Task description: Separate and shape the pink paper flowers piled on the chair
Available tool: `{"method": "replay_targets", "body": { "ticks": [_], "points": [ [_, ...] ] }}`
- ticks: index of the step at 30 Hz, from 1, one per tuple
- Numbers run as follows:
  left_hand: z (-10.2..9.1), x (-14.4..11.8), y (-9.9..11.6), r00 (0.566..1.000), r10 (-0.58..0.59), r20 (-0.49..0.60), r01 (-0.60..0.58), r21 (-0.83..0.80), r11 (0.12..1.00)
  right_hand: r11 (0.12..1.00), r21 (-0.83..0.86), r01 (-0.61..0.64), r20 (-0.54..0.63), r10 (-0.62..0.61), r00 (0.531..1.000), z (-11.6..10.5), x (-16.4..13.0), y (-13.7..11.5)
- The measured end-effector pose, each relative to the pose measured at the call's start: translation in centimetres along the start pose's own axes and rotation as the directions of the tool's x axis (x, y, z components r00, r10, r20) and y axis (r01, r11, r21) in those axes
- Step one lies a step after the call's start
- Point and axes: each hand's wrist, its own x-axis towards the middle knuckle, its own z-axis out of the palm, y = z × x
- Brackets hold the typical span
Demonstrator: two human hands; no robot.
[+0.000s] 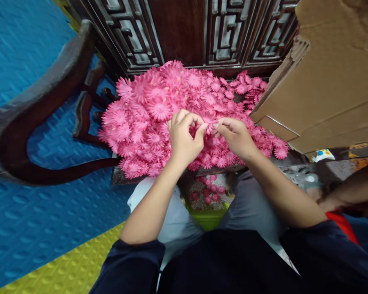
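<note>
A big heap of pink paper flowers [159,106] covers the seat of a dark wooden chair [43,102] in front of me. My left hand [184,136] and my right hand [234,136] meet above the heap's near side, fingertips pinched together on a small pink flower piece [211,123] between them. Both hands hover just over the pile. A few more pink flowers [210,192] lie below, between my knees, in a green container [208,218].
A torn cardboard box flap [328,81] leans in from the right over the heap's edge. Carved dark wood panels [221,32] stand behind. Blue [33,212] and yellow foam mats [64,269] cover the floor at left. Another person's arm [352,192] reaches in at right.
</note>
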Motion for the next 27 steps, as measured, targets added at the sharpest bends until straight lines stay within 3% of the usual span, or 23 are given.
{"method": "replay_targets", "body": {
  "ticks": [5, 9, 11, 13, 14, 17, 19, 23, 27],
  "points": [
    [0.5, -0.5, 0.1, 0.994, 0.049, -0.099, -0.044, 0.047, 0.998, 1.000, -0.011, 0.019, -0.067, -0.019, 0.998, 0.6, -0.4, -0.1],
    [0.4, -0.4, -0.2, 0.966, 0.112, -0.235, -0.106, 0.040, 0.994, 0.995, 0.101, -0.025, -0.194, 0.044, 0.980, 0.6, -0.2, 0.2],
    [-0.5, 0.2, -1.0, 0.912, 0.097, -0.398, -0.108, -0.007, 0.994, 0.983, 0.171, -0.066, -0.327, 0.120, 0.937, -0.3, 0.4, 0.6],
    [-1.9, 1.0, -2.2, 0.830, -0.011, -0.558, -0.030, -0.064, 0.998, 0.962, 0.242, -0.125, -0.450, 0.225, 0.864, -1.7, 1.2, 1.1],
    [-2.6, 1.4, -2.7, 0.806, -0.062, -0.588, 0.022, -0.074, 0.997, 0.956, 0.255, -0.148, -0.479, 0.258, 0.839, -2.5, 1.5, 1.3],
    [-3.9, 2.2, -3.9, 0.851, -0.153, -0.502, 0.175, -0.004, 0.985, 0.966, 0.207, -0.152, -0.474, 0.235, 0.848, -3.8, 2.2, 1.7],
    [-3.7, 2.3, -4.0, 0.886, -0.161, -0.436, 0.225, 0.099, 0.969, 0.973, 0.197, -0.125, -0.441, 0.201, 0.875, -3.5, 2.1, 1.8],
    [-2.4, 2.1, -3.7, 0.928, -0.128, -0.351, 0.208, 0.199, 0.958, 0.962, 0.217, -0.167, -0.306, 0.229, 0.924, -1.6, 1.3, 1.5],
    [-1.9, 1.9, -3.5, 0.944, -0.112, -0.311, 0.162, 0.140, 0.977, 0.943, 0.237, -0.233, -0.249, 0.291, 0.924, -0.7, 0.8, 1.1]
  ]
}}
